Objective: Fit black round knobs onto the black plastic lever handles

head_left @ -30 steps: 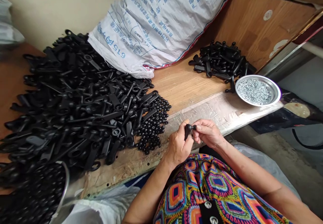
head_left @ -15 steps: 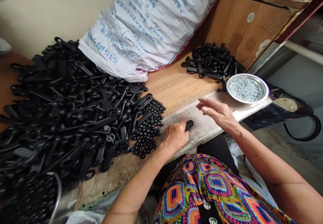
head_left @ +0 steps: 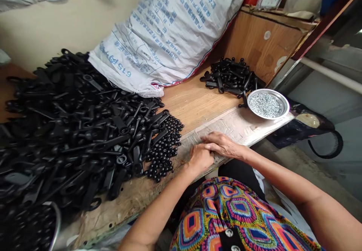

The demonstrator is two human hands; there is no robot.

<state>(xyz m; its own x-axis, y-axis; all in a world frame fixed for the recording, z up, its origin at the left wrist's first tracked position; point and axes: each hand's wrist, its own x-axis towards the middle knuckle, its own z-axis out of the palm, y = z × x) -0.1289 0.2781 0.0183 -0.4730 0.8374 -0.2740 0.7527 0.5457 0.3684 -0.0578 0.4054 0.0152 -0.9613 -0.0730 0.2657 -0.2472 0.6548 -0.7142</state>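
Observation:
My left hand (head_left: 201, 158) is closed low over the front of the bench, around a black crank handle that showed a moment ago and is now hidden. Bent over its fingers, my right hand (head_left: 222, 144) meets it from the right; its fingers look curled, and what lies under them is out of sight. Left of both hands lie small black ball knobs (head_left: 163, 151). They border a large heap of black crank handles (head_left: 93, 126).
A metal bowl of small silver screws or pins (head_left: 267, 105) stands at the right edge. Behind it lies a smaller pile of black handles with knobs (head_left: 230, 75). A white printed sack (head_left: 169, 36) leans over the bench (head_left: 195, 103). A rimmed container of black balls (head_left: 25, 224) is front left.
My right hand has come down and left from above the bench onto my left hand. The black handle's end that stuck out of my left hand is now covered. The view has shifted slightly.

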